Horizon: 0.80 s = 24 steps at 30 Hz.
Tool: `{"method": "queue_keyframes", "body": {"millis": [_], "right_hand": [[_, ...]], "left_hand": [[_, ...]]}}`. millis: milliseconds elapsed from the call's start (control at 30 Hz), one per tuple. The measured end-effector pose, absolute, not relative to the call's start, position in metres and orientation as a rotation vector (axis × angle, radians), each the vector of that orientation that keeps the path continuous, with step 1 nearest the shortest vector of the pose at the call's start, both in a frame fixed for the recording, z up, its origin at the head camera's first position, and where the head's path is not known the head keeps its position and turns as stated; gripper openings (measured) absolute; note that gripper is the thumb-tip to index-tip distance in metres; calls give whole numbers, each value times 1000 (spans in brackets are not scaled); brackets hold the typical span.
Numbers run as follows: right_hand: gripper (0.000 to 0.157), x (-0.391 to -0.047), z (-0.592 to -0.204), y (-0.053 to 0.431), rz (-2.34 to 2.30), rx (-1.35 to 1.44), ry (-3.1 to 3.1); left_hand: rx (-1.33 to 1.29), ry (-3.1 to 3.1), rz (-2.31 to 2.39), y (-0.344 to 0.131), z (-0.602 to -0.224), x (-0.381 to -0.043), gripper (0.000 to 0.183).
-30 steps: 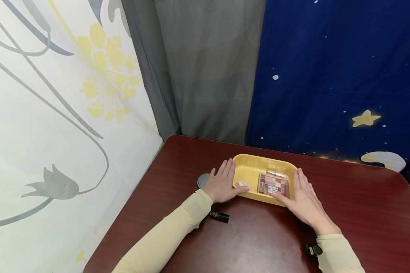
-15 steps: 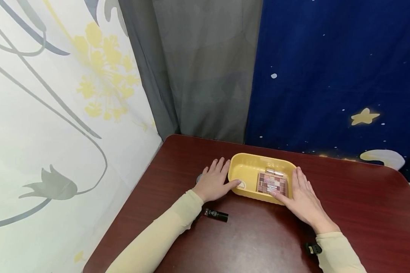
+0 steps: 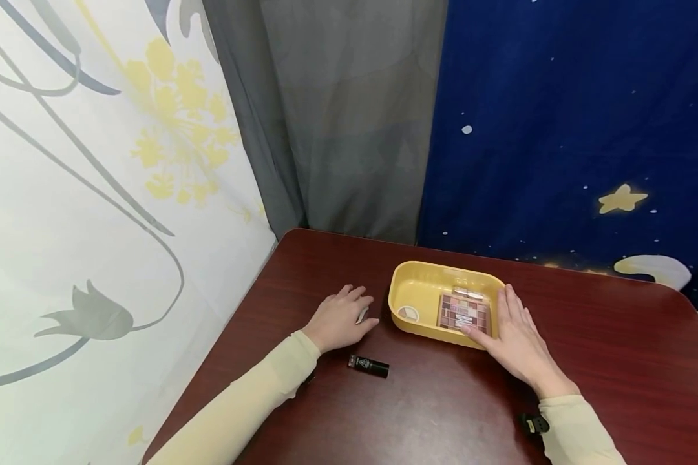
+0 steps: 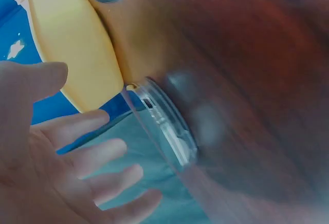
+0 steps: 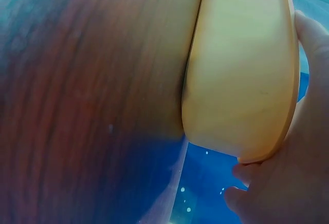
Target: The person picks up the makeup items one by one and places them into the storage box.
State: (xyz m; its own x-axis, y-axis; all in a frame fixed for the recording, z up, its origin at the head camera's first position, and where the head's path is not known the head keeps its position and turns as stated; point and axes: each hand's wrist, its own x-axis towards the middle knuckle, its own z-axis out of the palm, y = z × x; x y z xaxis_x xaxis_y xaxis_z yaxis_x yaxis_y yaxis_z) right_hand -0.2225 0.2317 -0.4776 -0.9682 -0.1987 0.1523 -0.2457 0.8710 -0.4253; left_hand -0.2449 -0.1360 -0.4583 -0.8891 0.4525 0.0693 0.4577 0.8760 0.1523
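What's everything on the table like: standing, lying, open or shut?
Yellow tray: upright, open on top.
Palette: lying inside; can't tell whether shut.
Slim item behind it: lying inside.
Small round item: lying inside.
Black tube: lying on its side.
Round case: lying flat, lid unclear.

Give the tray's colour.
The tray is yellow; the head view shows it best.
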Motion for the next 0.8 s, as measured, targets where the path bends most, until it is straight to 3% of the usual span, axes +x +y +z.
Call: {"method": "queue_keyframes", "body": {"millis": [200, 533, 800], "right_hand": [[118, -221, -477, 233, 703, 342, -2938], [119, -223, -478, 232, 717, 342, -2946], [119, -223, -480, 233, 732, 327, -2948]], "left_hand": [[-886, -3004, -278, -148, -465, -241, 54], [-847, -3025, -289, -162, -476, -246, 52], [-877, -2889, -328, -159, -481, -251, 38]]}}
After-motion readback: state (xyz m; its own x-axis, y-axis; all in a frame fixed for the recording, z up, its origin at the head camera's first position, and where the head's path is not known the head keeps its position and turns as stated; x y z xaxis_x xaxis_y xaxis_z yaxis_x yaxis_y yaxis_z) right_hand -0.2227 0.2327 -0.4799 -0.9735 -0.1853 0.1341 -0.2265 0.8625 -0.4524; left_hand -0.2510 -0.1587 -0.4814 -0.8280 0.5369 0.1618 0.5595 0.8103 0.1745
